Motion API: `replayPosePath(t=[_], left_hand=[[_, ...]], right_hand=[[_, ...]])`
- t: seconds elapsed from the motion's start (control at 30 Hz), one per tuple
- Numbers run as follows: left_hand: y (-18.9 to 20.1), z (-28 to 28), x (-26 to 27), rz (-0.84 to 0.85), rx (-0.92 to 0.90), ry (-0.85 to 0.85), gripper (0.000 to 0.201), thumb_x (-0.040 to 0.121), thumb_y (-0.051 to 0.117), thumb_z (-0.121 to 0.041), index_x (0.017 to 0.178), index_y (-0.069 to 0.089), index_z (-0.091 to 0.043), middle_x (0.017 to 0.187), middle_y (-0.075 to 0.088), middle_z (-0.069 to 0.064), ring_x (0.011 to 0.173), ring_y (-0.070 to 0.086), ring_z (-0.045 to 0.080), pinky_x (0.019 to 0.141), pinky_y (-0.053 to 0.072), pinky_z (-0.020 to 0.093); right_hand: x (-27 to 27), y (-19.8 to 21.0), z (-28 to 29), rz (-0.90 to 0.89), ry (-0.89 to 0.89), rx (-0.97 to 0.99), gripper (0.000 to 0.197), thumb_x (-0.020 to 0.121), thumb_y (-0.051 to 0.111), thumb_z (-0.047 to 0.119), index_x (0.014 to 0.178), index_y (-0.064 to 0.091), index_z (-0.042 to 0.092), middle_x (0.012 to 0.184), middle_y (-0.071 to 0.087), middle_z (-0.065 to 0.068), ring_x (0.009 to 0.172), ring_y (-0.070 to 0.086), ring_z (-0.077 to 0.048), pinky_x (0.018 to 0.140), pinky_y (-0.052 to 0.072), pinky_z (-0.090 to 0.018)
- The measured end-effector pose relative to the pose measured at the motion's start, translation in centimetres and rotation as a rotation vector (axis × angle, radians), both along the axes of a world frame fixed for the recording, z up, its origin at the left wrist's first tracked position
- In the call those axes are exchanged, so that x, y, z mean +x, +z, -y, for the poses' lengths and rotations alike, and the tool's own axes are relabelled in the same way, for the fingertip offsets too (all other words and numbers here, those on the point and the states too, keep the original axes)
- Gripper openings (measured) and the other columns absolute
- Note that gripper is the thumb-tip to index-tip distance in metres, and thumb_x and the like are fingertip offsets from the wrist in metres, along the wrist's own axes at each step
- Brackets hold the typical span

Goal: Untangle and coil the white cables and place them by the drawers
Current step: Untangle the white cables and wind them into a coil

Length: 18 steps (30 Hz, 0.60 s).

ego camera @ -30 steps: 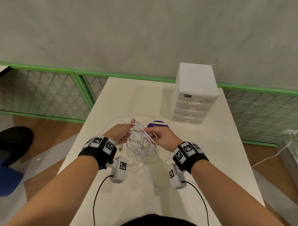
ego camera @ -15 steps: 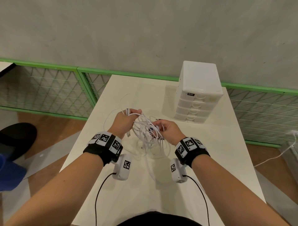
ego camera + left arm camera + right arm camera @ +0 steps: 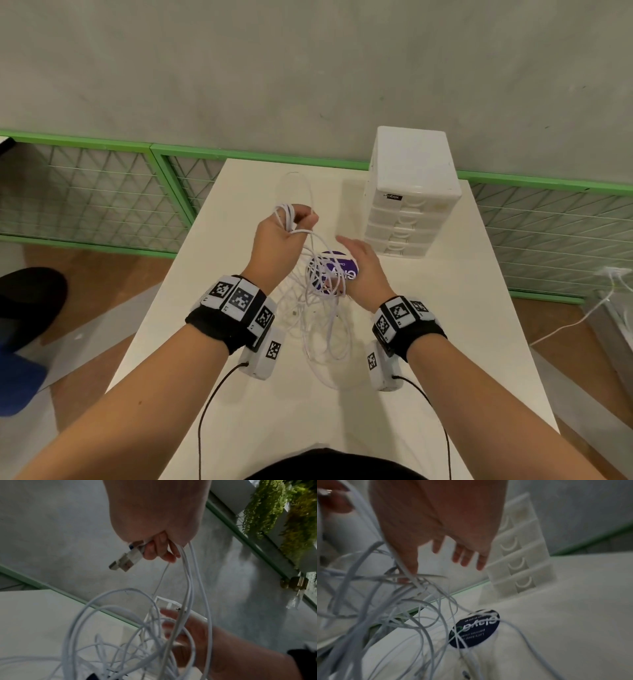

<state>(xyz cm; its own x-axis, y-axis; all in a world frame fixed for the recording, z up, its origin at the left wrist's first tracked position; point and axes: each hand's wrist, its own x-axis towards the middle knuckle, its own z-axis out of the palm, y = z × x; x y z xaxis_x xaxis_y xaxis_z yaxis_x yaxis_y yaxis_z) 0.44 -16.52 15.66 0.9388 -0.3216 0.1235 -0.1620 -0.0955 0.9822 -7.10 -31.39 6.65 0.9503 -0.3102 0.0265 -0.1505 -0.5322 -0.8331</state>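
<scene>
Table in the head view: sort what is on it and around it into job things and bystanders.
Job things:
- white cables, tangled, gripped by the left hand
- white drawers
- right hand, fingers straight, among the loops

Bystanders:
- round purple sticker on the table
- green mesh fence
- hanging plants

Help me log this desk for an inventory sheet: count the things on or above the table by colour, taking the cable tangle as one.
White: 2, the cable tangle and the drawer unit.
Dark purple: 1, the round sticker.
Total: 3.
</scene>
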Motion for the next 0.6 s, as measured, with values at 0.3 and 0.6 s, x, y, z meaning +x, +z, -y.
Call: replayPosePath(t=[0.3,0.6], left_hand=[[0.5,-0.4,0.6,-0.021,-0.038,-0.054,0.017,0.099,0.047,-0.013,0.086,0.044,-0.022,0.083,0.070,0.002,0.083,0.068,0.002,0.079,0.045,0.018],[0.9,-2.4,1.7,0.281,0.029,0.159,0.022,0.099,0.045,-0.010,0.092,0.059,-0.025,0.102,0.064,0.008,0.096,0.059,0.010,0.082,0.042,0.014]], right_hand=[[0.4,0.7,-1.6,-0.024,0.138,0.356,0.017,0.083,0.063,-0.004,0.098,0.064,0.006,0.083,0.062,-0.003,0.073,0.057,-0.009,0.074,0.052,-0.030],[-1.9,-0.7,0.4,-0.280,0.101,0.318,0.023,0.083,0.071,0.025,0.065,0.057,0.024,0.066,0.052,0.005,0.060,0.047,-0.010,0.065,0.038,-0.023]])
